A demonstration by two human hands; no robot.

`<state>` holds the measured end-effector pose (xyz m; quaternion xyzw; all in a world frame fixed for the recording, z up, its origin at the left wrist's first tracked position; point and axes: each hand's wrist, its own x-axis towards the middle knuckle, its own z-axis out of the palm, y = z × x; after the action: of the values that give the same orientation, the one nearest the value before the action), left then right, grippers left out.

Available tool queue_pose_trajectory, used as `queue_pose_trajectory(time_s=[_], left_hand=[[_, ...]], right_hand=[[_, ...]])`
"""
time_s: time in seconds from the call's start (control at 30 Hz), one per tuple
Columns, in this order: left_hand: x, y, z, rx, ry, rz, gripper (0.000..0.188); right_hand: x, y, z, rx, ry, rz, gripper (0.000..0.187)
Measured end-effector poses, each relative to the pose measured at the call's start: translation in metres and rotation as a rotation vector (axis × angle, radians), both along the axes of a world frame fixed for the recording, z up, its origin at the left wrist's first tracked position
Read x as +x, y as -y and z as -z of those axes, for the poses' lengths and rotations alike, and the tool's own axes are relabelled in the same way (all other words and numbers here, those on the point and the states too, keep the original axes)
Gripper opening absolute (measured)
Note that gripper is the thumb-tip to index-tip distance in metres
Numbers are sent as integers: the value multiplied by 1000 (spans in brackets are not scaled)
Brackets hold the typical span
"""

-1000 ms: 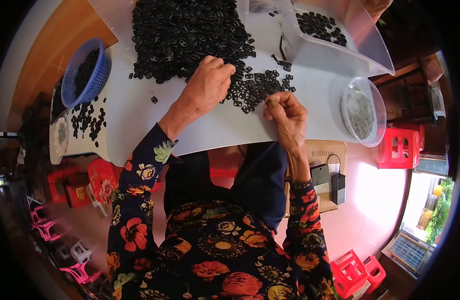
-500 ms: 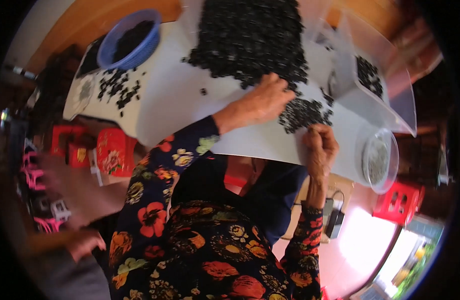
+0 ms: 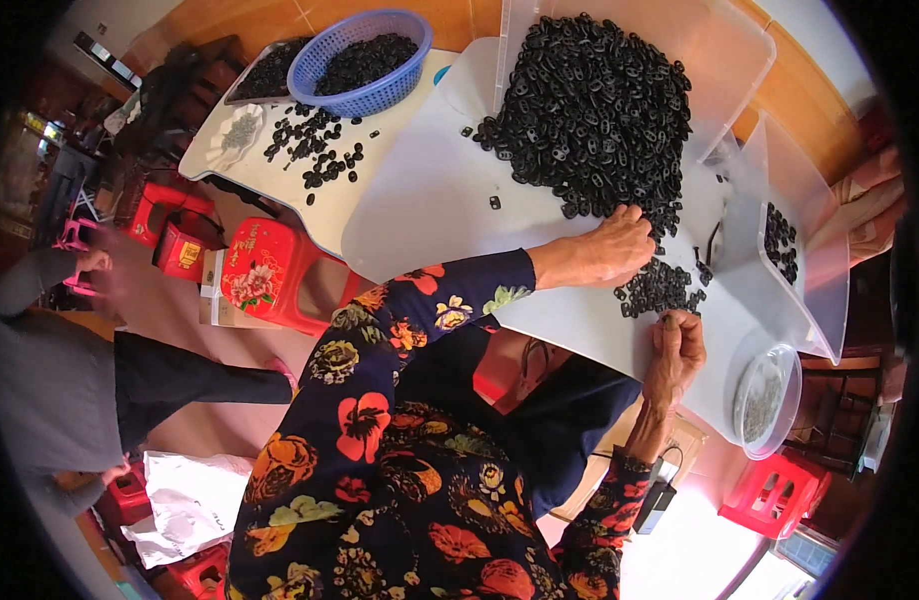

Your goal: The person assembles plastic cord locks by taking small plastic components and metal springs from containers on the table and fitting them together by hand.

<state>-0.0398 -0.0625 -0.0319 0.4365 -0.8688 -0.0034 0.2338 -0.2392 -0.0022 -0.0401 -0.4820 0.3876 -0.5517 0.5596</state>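
Observation:
A large heap of small black oval pieces with two holes (image 3: 590, 110) spills from a clear plastic bin (image 3: 730, 60) onto the white table. My left hand (image 3: 620, 245) is at the heap's near edge, its fingers curled together; whatever they hold is hidden. Just below it lies a smaller flat cluster of the same black pieces (image 3: 660, 288). At that cluster's near edge, my right hand (image 3: 677, 350) pinches thumb against finger, with a small dark piece showing at the tips.
Another clear bin (image 3: 815, 300) with black pieces lies to the right, above a round clear tub of small pale bits (image 3: 765, 400). Far left are a blue basket (image 3: 380, 95) of black pieces, loose pieces and a pale dish (image 3: 237, 135). Red stools (image 3: 270, 270) and another person (image 3: 60, 370) are at left.
My view has shifted, so the table sits farther right and lower in it. Both hands remain by the small cluster. The person at left shows more fully.

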Motion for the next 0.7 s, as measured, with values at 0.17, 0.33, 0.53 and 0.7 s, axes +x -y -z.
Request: queue_pose_trajectory(time_s=[0.17,0.33,0.53,0.7], left_hand=[[-9,3,-2,-65,-269,68,10],[-5,-20,-12,771,-1075,65,13],[-22,-37,-18,834,-1041,40,15],[-31,-44,-32,552,-707,-17,17]], right_hand=[[-6,-4,-4,19,-38,55,6],[0,2,0,-5,-107,48,8],[-5,1,1,15,37,30,13],[-4,2,-1,14,81,20,15]])
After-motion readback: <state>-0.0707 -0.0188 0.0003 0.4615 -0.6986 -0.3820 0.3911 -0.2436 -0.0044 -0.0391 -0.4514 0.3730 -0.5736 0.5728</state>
